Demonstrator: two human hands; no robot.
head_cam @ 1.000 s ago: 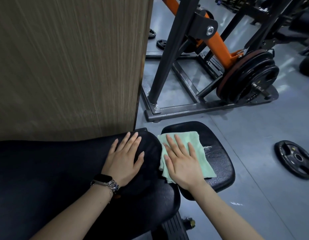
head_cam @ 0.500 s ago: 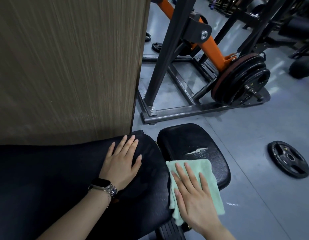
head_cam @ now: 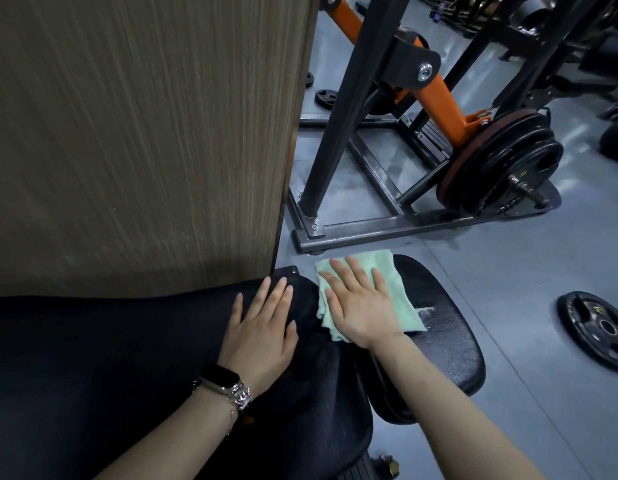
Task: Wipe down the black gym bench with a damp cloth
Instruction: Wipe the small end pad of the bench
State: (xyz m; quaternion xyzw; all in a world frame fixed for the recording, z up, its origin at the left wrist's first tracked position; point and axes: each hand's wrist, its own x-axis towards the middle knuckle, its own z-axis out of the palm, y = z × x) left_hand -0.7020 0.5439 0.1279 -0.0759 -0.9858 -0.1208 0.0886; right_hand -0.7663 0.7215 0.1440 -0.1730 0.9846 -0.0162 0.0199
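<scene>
Flat and spread, the right hand (head_cam: pixel 361 308) is pressed palm-down on the pale green cloth (head_cam: pixel 397 296) at the far end of the black bench's small seat pad (head_cam: pixel 449 344) — nothing is gripped. Beside it, the left hand (head_cam: pixel 262 332) is laid open on the long back pad (head_cam: pixel 110 368), fingers extended — a dark watch (head_cam: pixel 220 375) is worn at the wrist.

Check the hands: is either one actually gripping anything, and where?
No grip. Right hand lies flat, palm pressing the middle of the green cloth onto the seat pad. Left hand rests flat on the bench backrest.
</scene>
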